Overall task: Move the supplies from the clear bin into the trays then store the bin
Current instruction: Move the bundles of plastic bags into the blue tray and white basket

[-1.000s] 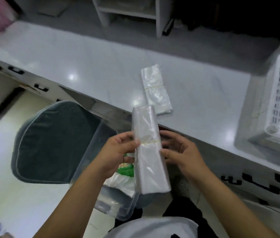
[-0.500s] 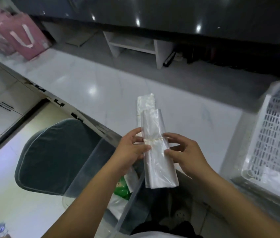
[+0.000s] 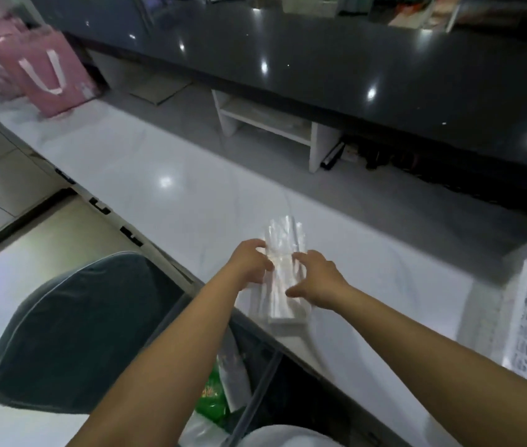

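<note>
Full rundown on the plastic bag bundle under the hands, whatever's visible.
The bundle is a flat, elongated stack of clear plastic bags, glossy and whitish. It lies on the white counter near the front edge. The left hand and right hand touch its sides. Blur hides any band.

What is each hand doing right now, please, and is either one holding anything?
Left hand: on the bundle of clear plastic bags on the counter; grip cannot be told.
Right hand: fingers spread over the same bundle; grip cannot be told.
</note>
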Demonstrator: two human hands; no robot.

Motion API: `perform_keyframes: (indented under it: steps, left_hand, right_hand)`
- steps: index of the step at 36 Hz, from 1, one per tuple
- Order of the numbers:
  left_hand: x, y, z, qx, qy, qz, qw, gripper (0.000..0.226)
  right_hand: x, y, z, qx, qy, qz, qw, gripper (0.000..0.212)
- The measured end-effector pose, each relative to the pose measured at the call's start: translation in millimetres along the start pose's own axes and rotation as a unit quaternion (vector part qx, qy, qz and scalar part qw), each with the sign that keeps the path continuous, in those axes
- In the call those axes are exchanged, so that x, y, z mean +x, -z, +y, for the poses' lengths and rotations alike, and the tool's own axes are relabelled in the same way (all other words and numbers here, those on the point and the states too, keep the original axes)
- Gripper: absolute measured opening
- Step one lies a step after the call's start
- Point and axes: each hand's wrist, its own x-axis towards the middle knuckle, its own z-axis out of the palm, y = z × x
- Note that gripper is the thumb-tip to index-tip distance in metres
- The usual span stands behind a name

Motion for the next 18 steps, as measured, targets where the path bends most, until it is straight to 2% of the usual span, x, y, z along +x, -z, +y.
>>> perform_keyframes:
  steps: [2, 5, 8, 12, 16, 18]
  left_hand:
    - [7, -2, -7, 0.024, 0.002, -0.006, 1.000, 0.061]
    - [15, -1, -17, 0.025, -0.014, -0.005, 1.000, 0.062]
    - [24, 0, -23, -0.005, -0.019, -0.012, 1.000, 0.056]
    - [33, -2, -22, -0.095, 0.014, -0.021, 0.995, 0.053]
    - [35, -2, -15, -0.159, 0.061, -0.025, 0.985, 0.059]
    - [36, 1, -8, -0.177, 0.090, -0.057, 0.978, 0.045]
  right_hand:
    - [2, -10, 2, -0.101, 0.021, -0.013, 0.995, 0.099]
    - [3, -21, 7, -0.153, 0.039, -0.027, 0.987, 0.105]
    - [3, -26, 13, -0.162, 0.046, -0.011, 0.986, 0.104]
    - [1, -31, 20, -0.149, 0.059, 0.009, 0.987, 0.102]
    - [3, -28, 22, -0.142, 0.059, 0.003, 0.988, 0.102]
    - [4, -27, 23, -0.125, 0.057, 0.003, 0.991, 0.103]
